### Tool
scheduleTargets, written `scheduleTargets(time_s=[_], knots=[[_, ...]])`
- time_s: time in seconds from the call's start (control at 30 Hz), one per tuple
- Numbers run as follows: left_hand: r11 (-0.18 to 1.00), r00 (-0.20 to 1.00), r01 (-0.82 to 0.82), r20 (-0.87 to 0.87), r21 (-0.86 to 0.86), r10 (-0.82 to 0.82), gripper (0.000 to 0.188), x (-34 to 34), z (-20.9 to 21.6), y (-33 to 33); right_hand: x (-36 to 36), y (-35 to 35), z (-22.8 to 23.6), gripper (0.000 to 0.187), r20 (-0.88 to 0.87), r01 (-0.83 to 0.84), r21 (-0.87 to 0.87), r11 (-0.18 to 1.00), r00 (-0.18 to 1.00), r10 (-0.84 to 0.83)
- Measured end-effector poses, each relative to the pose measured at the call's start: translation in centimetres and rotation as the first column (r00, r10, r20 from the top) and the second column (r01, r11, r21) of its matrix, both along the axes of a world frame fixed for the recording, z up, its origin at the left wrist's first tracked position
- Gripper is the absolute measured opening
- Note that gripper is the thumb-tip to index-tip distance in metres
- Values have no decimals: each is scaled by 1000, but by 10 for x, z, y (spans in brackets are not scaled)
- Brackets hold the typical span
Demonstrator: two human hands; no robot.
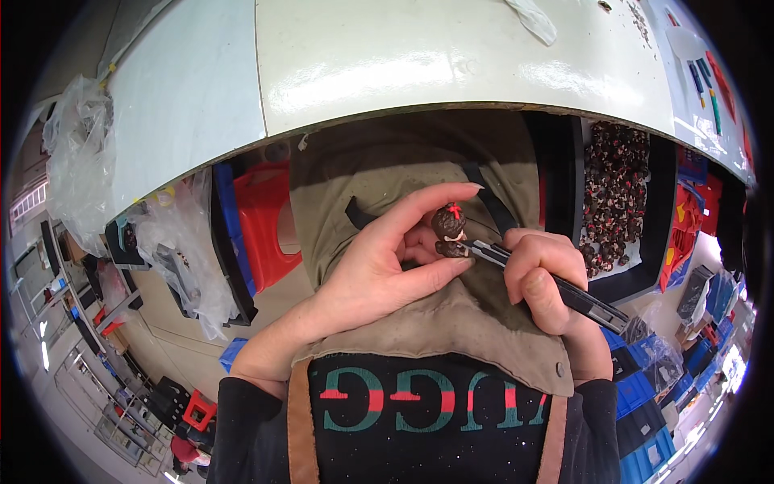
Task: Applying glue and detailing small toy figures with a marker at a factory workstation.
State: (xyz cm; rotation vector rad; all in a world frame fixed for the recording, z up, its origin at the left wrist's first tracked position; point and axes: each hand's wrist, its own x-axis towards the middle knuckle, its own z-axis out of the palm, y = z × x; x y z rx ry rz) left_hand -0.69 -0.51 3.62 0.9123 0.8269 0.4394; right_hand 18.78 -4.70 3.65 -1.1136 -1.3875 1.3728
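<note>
My left hand [391, 262] is closed around a small figurine [449, 222] with dark brown hair and a red cross-shaped mark on its head. In my right hand [544, 278] is a black utility knife [592, 305], gripped along its handle. The knife's blade end [484, 248] points left and meets the figurine's lower part, close to my left thumb; whether it cuts in, I cannot tell. Both hands are over my lap, above the brown apron [451, 315]. The figurine's underside is hidden by my fingers.
A white table [451, 64] curves across the far side. To the right, a black tray [617, 202] holds many small brown and red figurines. A red stool [264, 218] and plastic bags [173, 242] are at the left. Blue bins [645, 403] stand at the lower right.
</note>
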Motion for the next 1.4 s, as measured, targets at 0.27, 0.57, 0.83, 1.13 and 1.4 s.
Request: scheduleTargets(time_s=[0.27, 0.57, 0.83, 1.13, 1.4], knots=[[999, 1000, 8, -29, 45, -7, 56, 6, 0, 1, 5, 1, 4, 45, 65, -5, -14, 1000, 998, 6], [992, 996, 6, -94, 124, 6, 52, 4, -3, 1, -1, 2, 10, 42, 116, -7, -130, 991, 993, 22], [982, 988, 19, -153, 188, 10, 50, -6, -9, 3, -15, 0, 16, 37, 42, 33, -355, 934, 999, -19], [959, 986, -50, -139, 279, 92, 43, -9, -12, 3, -29, -4, 11, 34, -178, 56, -516, 855, 969, -171], [950, 980, -120, -118, 290, 160, 41, 5, -23, -1, -22, -4, 13, 35, -268, 71, -588, 806, 923, -276]])
